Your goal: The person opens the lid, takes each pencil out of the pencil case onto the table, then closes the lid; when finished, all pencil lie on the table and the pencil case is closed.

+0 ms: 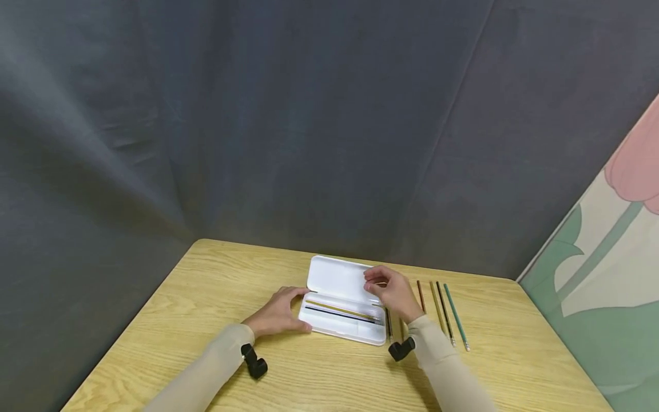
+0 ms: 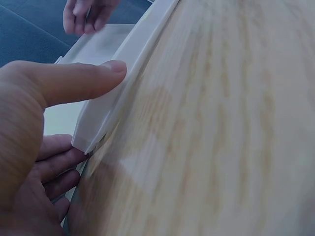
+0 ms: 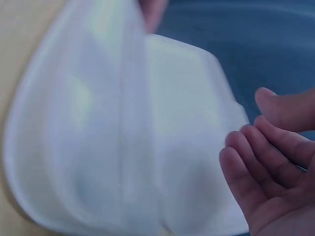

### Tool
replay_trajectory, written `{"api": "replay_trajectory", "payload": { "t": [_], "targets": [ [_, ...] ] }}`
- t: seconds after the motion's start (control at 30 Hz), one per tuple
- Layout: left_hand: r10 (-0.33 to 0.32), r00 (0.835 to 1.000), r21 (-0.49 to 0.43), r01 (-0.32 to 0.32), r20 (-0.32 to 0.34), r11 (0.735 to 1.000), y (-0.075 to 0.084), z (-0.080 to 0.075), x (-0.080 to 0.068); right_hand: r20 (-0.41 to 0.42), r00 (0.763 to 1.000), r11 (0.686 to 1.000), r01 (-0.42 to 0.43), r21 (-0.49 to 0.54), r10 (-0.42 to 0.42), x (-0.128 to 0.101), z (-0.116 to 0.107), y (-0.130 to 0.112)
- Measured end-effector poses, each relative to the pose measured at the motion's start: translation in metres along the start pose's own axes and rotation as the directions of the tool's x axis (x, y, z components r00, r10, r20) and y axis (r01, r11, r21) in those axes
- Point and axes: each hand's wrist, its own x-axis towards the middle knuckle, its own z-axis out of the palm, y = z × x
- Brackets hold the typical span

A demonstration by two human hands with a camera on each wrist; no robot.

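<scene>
A white pencil case (image 1: 344, 337) lies on the table with its lid (image 1: 337, 277) folded back. Inside it are a yellow pencil (image 1: 340, 309) and a dark pencil (image 1: 334, 314). At the case's left end my left hand (image 1: 278, 313) grips it, the thumb (image 2: 93, 81) against the side wall and the other fingers round the corner. My right hand (image 1: 393, 292) hovers over the right part of the lid, fingers loosely bent. In the right wrist view nothing shows between its thumb (image 3: 285, 109) and fingers.
Right of the case several pencils lie on the wooden table (image 1: 329, 377), among them a teal pencil (image 1: 456, 316), a black pencil (image 1: 445, 313) and a reddish pencil (image 1: 421, 295). The right forearm partly covers some. A dark curtain (image 1: 309, 126) hangs behind the table.
</scene>
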Motion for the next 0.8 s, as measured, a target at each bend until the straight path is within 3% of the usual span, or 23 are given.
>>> {"api": "replay_trajectory", "payload": {
  "t": [0.27, 0.4, 0.8],
  "targets": [
    [-0.014, 1.000, 0.029, 0.014, 0.001, 0.999, 0.003, -0.001, 0.003, 0.139, 0.988, 0.987, 0.090, -0.133, -0.071, -0.007, 0.039, 0.005],
    [0.001, 1.000, 0.020, -0.001, -0.008, 1.000, 0.001, 0.000, 0.003, 0.167, 0.980, 0.980, 0.133, -0.147, -0.108, -0.011, 0.045, 0.006],
    [-0.017, 1.000, -0.015, 0.017, -0.007, 1.000, 0.000, 0.002, -0.002, 0.267, 0.958, 0.954, 0.171, -0.244, -0.104, -0.017, 0.053, 0.006]
  ]
}}
